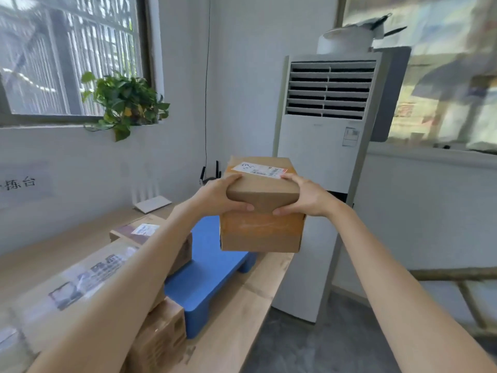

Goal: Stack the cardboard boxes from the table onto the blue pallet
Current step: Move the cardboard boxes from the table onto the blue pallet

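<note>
White walls, a barred window (67, 55) with a leafy plant (126, 103) on its sill and a tall air conditioner (322, 157) stand behind the wooden table (242, 305). I hold one cardboard box (261, 211) up in the air, my left hand (220, 196) and right hand (304, 197) each gripping a top corner with fingers curled round it. It appears over the far end of the blue pallet (209, 278), which rests on the table beside three more boxes: a long taped box (80, 278), a labelled box (139, 232) and a small box (161, 335).
</note>
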Tool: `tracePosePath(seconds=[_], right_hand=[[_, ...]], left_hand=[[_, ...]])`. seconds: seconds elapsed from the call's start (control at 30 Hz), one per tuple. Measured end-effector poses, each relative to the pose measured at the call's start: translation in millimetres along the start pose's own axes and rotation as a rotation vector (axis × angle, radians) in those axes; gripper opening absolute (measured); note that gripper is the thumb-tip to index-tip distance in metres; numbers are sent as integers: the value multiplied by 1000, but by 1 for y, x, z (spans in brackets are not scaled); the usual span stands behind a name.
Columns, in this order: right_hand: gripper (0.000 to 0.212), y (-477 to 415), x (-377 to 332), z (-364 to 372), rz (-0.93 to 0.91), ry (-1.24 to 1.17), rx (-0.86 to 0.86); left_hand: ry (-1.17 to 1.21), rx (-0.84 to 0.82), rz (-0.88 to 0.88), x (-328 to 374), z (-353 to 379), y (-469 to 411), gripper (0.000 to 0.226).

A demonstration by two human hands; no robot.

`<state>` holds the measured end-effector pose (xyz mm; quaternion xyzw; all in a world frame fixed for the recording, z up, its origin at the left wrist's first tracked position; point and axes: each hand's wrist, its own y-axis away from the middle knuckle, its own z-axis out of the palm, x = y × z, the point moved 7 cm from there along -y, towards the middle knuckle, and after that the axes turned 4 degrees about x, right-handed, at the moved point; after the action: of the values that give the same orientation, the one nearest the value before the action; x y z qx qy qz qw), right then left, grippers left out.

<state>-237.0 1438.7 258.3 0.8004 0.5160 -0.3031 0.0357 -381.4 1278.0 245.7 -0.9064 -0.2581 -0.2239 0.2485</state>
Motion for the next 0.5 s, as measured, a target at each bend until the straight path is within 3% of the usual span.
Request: tracePosePath(seconds=[0.23,0.5], right_hand=[[107,-129,39,18,-64,-49,-52],[106,-256,61,100,-180,-163,-244]], left_hand=[[-36,45,-78,-49,21,-111,94],[-90,102,-290,-138,42,-163,99]])
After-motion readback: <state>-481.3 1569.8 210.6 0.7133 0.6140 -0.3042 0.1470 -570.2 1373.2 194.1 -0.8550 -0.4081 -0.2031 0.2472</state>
